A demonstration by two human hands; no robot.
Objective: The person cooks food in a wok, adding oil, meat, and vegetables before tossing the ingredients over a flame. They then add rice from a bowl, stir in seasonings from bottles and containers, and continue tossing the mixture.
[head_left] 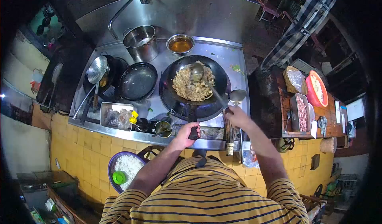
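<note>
My left hand (188, 135) is closed round the dark handle of a black wok (221, 77) on the stove. Fried rice (184, 84), browned and loose, lies in the wok's bowl. In my right hand (238, 118) is the handle of a ladle (197, 72), which slants up and left into the wok. The ladle's round bowl rests in or on the rice. Just beyond my right hand, another ladle (237, 95) lies on the right side of the steel stove top, and a bamboo brush (230, 147) sits at the front edge below it.
Left of the wok are a black frying pan (138, 82), a strainer (96, 69) and a tray with bags (106, 114). Behind stand a steel pot (145, 50) and a bowl of brown liquid (180, 44). A rice tub (112, 164) is below left; a red basin (323, 89) stands right.
</note>
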